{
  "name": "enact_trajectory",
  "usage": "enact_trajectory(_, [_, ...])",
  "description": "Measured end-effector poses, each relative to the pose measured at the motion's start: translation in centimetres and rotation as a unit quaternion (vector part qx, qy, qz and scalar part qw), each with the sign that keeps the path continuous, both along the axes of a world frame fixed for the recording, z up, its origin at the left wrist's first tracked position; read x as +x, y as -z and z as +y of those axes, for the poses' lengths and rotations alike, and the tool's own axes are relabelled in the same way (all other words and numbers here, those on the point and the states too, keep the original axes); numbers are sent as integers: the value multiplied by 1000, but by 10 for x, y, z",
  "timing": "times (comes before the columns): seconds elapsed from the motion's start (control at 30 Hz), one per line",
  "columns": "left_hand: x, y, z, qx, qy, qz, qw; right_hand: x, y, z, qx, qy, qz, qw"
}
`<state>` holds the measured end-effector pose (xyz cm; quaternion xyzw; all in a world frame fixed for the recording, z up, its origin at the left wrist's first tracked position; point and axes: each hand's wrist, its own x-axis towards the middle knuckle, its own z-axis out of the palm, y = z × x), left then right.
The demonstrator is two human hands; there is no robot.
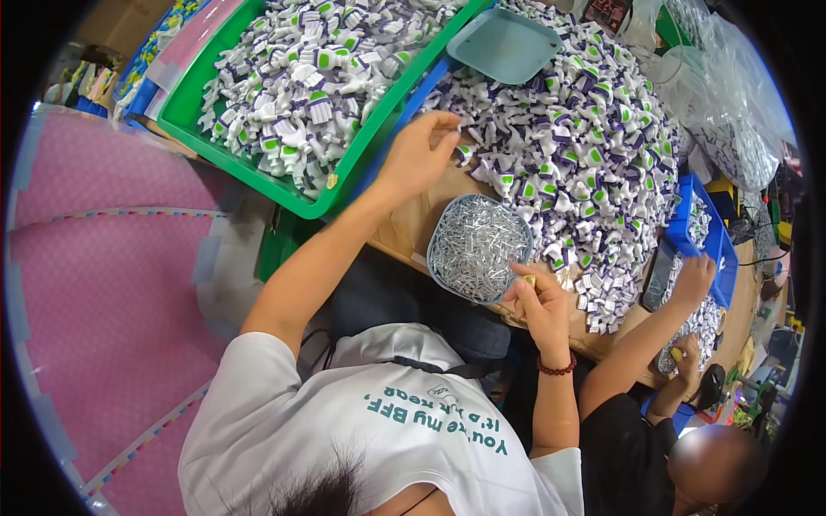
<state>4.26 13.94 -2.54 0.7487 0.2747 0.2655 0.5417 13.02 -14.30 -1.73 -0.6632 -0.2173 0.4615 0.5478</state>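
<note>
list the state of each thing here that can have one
green bin: open, heaped with white pieces
pile: loose, spread wide
bowl: uncovered, full of metal pins
grey-blue tray: bare
clear plastic: crumpled
left hand: fingers bent
right hand: holding small yellowish object

Clear plastic bags (731, 99) bunch near the worktop (404, 225)'s far right corner, with a blue divided tray (728, 279) towards its right edge. Beyond its left edge spreads a pink surface (120, 292); a black-clad co-worker (632, 460) is at the near edge, rightward.
</note>
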Motion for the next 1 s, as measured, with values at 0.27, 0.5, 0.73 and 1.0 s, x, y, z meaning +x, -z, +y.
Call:
enact_trajectory(0.27, [25, 69, 2, 339, -63, 104, 933, -3, 7, -9, -58, -6, -100, 993])
enact_trajectory(0.5, [22, 75, -5, 373, -60, 77, 923, 1, 5, -7, -72, -26, -277, 958])
enact_trajectory(0.73, [46, 75, -6, 332, 18, 195, 923, 2, 6, 10, -40, -22, -406, 913])
enact_trajectory(1.0, [15, 26, -12, -254, -1, 37, 967, 1, 12, 18, -131, -105, -600, 782])
